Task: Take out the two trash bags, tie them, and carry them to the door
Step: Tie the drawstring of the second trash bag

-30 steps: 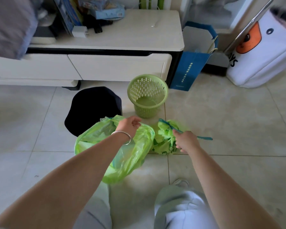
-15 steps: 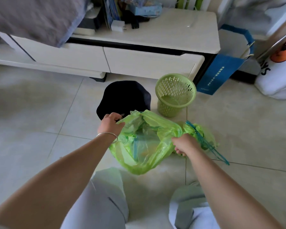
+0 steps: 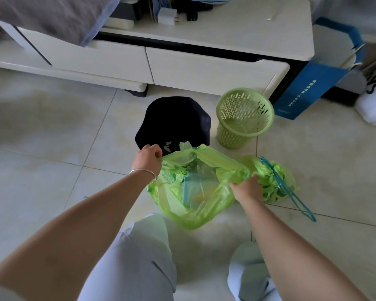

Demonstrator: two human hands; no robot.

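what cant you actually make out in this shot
Head view, the only one:
- Inside the black bin: too dark to see.
- Contents of the open green bag: blurred by its film.
- Right hand: fingertips buried in the bag's rim.
- Tied green bag: near side behind that hand.
- Blue paper bag: print too small.

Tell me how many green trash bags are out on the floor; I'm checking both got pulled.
2: an open bag held by both hands, and a tied bag right of it.

Left hand [image 3: 148, 159], right hand [image 3: 246, 190] pinching
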